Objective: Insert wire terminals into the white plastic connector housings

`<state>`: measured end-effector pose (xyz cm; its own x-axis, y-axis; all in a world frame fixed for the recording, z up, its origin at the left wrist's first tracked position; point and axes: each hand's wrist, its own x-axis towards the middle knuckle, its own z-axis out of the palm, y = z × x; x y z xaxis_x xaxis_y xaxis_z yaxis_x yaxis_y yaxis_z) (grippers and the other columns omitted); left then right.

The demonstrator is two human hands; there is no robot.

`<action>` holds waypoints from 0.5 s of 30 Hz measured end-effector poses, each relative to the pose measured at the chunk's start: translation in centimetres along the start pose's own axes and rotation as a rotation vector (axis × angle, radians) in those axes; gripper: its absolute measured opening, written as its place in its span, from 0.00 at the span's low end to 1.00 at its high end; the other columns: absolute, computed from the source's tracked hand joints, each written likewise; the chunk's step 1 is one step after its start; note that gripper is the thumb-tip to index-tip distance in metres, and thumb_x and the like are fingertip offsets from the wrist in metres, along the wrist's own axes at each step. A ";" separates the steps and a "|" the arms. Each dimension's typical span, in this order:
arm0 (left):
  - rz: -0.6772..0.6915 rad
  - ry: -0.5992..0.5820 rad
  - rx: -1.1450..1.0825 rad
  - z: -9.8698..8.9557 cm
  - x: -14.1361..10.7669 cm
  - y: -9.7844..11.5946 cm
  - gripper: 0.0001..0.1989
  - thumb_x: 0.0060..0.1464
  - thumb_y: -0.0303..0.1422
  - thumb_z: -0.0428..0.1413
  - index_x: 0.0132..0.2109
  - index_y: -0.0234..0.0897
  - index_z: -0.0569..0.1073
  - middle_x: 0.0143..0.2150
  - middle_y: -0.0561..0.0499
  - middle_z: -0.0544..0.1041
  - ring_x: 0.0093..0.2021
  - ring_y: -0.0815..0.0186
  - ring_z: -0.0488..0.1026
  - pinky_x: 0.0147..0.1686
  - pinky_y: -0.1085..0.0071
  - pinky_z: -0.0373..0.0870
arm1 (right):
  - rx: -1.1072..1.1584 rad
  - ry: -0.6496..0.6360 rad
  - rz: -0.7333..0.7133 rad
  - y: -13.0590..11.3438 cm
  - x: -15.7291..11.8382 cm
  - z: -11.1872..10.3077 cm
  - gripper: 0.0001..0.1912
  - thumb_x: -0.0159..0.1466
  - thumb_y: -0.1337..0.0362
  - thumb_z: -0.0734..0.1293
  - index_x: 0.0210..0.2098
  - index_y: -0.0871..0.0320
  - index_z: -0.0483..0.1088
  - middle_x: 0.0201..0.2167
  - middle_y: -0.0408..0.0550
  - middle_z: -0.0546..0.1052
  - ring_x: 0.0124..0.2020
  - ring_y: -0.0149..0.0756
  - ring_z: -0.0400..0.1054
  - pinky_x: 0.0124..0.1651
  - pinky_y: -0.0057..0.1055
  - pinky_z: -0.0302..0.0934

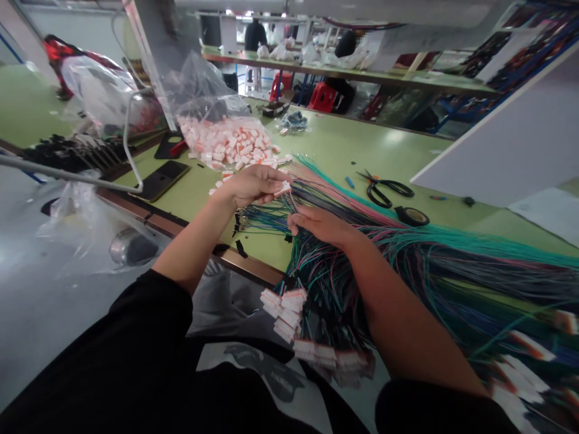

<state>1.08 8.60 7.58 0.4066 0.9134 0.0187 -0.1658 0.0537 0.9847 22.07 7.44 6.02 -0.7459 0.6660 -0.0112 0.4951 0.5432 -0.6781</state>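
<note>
Head view:
1. Left hand [256, 184]: fingers pinching a white connector [283, 188] above the green tabletop [348, 132].
2. Right hand [321, 225]: fingers pinching thin wires [293, 202] just below that connector; exact grip partly hidden.
3. Clear bag [201, 87] with white-and-orange connectors [239, 144] lies beyond left hand; phone [163, 181] to its left.
4. Wire bundle [456, 247] runs under right forearm, off to the right.
5. Scissors [374, 180], black tape roll [402, 214] along bundle's far side.
</note>
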 end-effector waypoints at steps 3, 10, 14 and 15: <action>0.012 0.108 -0.065 0.7 0.3 -0.2 0.07 0.48 0.24 0.62 0.37 0.29 0.77 0.19 0.53 0.69 0.16 0.77 0.63 0.14 0.78 0.55 | 0.004 0.072 0.007 0.5 0.2 0.1 0.18 0.65 0.54 0.54 0.27 0.57 0.65 0.25 0.43 0.73 0.33 0.33 0.66 0.46 0.32 0.56; 0.035 0.381 -0.136 5.1 -1.1 -4.0 0.02 0.53 0.26 0.56 0.34 0.32 0.73 0.20 0.56 0.70 0.16 0.77 0.62 0.18 0.77 0.58 | 0.247 0.229 0.031 1.9 0.5 0.6 0.18 0.63 0.49 0.57 0.29 0.56 0.65 0.24 0.42 0.73 0.33 0.35 0.69 0.47 0.35 0.58; 0.153 0.357 0.222 6.7 -1.3 -4.6 0.15 0.58 0.27 0.50 0.23 0.34 0.68 0.14 0.57 0.66 0.17 0.75 0.59 0.22 0.76 0.56 | 0.140 0.222 -0.025 2.1 0.6 0.8 0.20 0.65 0.50 0.55 0.27 0.57 0.65 0.26 0.46 0.74 0.35 0.36 0.68 0.48 0.36 0.58; 0.175 0.357 0.310 6.9 -1.2 -4.5 0.16 0.58 0.28 0.50 0.21 0.35 0.66 0.14 0.57 0.66 0.18 0.74 0.60 0.24 0.75 0.56 | 0.089 0.214 -0.034 2.1 0.7 0.9 0.20 0.65 0.51 0.54 0.26 0.57 0.65 0.26 0.47 0.74 0.34 0.36 0.68 0.47 0.35 0.59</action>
<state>7.54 4.47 4.30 0.0546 0.9819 0.1814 0.0927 -0.1858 0.9782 22.19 8.64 3.93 -0.6453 0.7464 0.1627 0.4226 0.5263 -0.7379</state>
